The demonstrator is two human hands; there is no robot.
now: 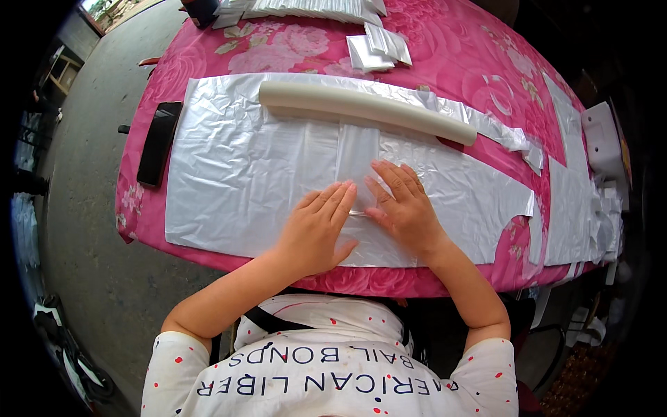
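Both hands pressing flat, fingers spread, on folded strip over plastic sheet (243,181).
Left hand (316,229) and right hand (403,205) are gripping nothing; strip (356,156) below the roll (365,111) risks sliding, creasing crooked.

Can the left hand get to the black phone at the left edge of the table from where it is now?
Probably yes. The left hand lies flat on the silver sheet, and the black phone sits uncovered further left on the pink tablecloth. Only flat sheet lies between; the cream tube sits further back, out of the way.
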